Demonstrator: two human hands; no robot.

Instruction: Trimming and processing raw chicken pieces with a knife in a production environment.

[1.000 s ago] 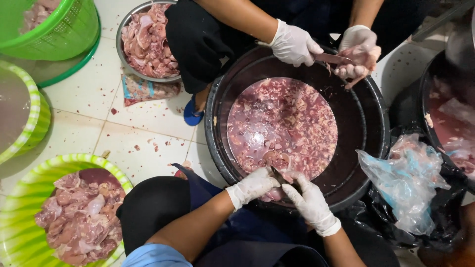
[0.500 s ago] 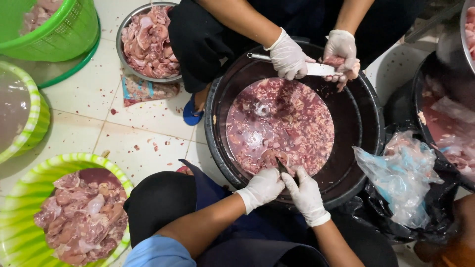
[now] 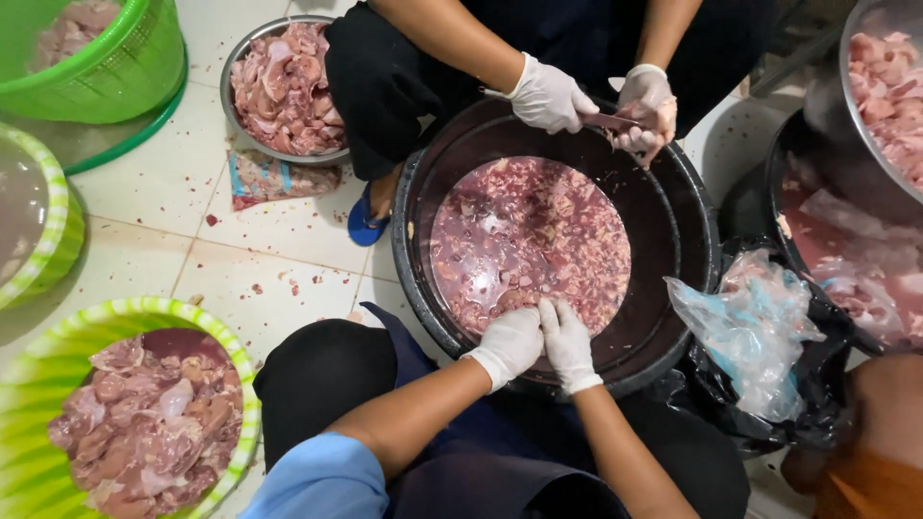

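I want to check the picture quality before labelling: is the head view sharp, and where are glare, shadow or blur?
Head view: lighting is even and soft; the left hand and right hand at the near edge of the black tub are sharp. Pale glare sits on the liquid around the meat in the tub. Dim shadow fills the right side by the plastic bag. The steel bowl at top right looks slightly soft.

Green basket [image 3: 115,67] upper left; steel bowl [image 3: 231,82] of meat; crumpled plastic bag [image 3: 750,336] right.
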